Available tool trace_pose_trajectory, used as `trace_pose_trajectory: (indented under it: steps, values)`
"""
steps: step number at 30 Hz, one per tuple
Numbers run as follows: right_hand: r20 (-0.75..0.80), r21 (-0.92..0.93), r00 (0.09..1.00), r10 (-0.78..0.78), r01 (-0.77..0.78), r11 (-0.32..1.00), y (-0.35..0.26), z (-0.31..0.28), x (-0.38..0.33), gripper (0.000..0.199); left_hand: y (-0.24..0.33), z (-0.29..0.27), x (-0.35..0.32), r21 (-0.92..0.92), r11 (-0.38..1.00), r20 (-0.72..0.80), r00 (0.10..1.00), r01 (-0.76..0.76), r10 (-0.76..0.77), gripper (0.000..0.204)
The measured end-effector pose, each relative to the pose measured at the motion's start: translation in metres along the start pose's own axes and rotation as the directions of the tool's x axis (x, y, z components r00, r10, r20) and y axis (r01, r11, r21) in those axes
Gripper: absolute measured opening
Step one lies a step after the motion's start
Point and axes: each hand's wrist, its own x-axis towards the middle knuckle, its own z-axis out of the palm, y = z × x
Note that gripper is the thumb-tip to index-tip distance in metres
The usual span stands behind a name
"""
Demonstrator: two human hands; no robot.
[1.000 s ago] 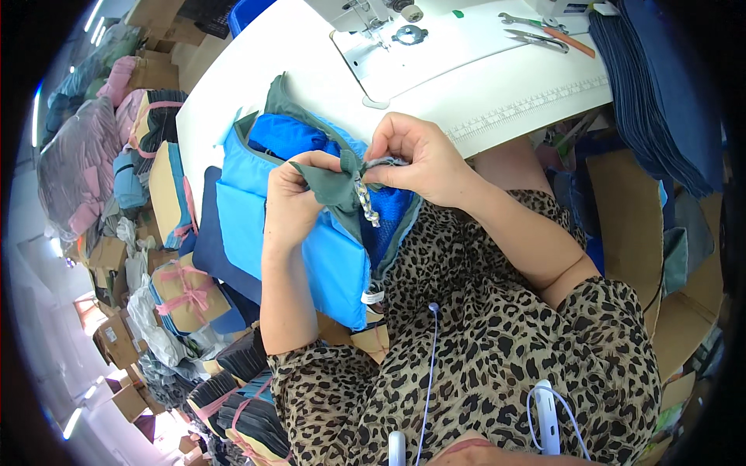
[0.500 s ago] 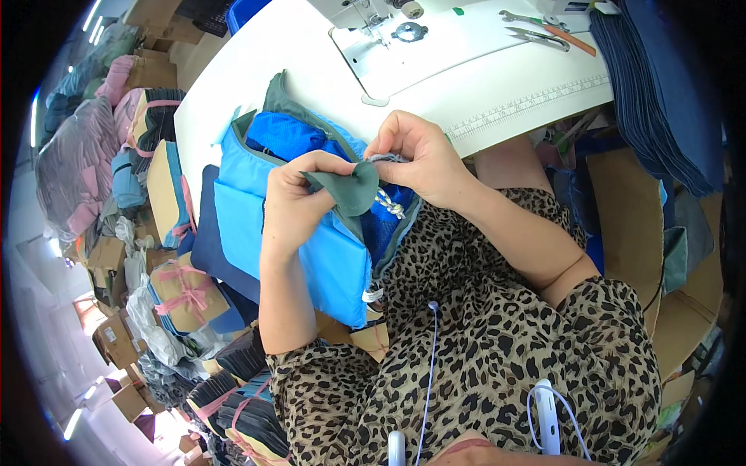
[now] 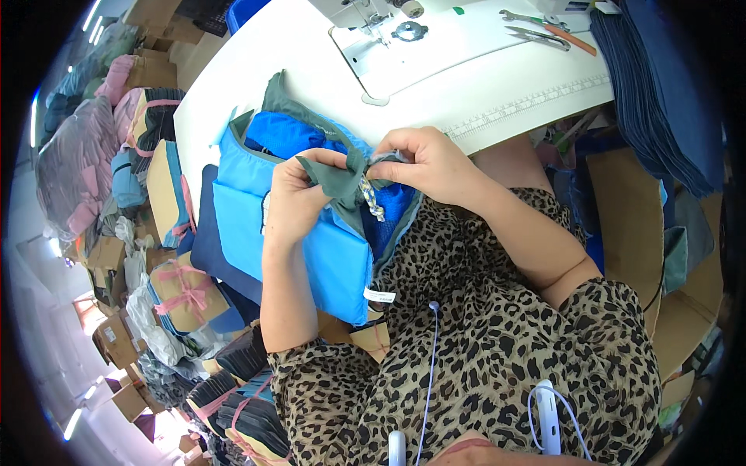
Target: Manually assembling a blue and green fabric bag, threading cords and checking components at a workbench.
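Observation:
A light blue fabric bag with grey-green edging lies partly on the table's edge and partly over my lap. Its mouth gapes, showing a darker blue lining. My left hand pinches a grey-green fabric flap at the bag's rim. Just right of it, my right hand is closed on the same grey-green edging, thumb against fingers. Between the hands hangs a short patterned cord. A small white label sticks out from the bag's lower corner.
A sewing machine stands on the white table, behind the bag. Snips and a wrench lie at the far right, near a ruler strip. Dark blue fabric pieces hang at the right; tied bundles lie left.
My right hand has shifted slightly down and right, and the flap is now gathered and twisted between my hands. The cord hangs more freely, and the white label has swung outward.

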Motion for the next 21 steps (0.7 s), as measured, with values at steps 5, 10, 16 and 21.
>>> trace_pose_trajectory:
  steps: [5,10,16,21]
  values:
    - [0.107,0.060,0.994,-0.033,0.027,0.998,0.012,-0.004,0.003,0.012,-0.002,0.003,0.004,0.027,1.000,0.037,0.999,-0.009,0.008,0.017]
    - [0.049,0.135,0.995,-0.088,0.081,0.987,0.022,0.004,0.007,0.018,-0.002,0.003,0.005,0.033,0.999,0.057,0.998,0.007,-0.009,0.017]
    - [0.080,0.127,0.995,-0.061,0.051,0.991,0.017,0.003,0.007,0.015,-0.001,0.001,0.005,0.019,0.999,0.060,0.998,0.035,-0.036,0.016]
    - [0.083,0.114,0.995,-0.061,0.051,0.992,0.019,0.002,0.009,0.020,0.000,0.000,0.004,-0.005,0.998,0.075,0.995,0.069,-0.068,0.016]
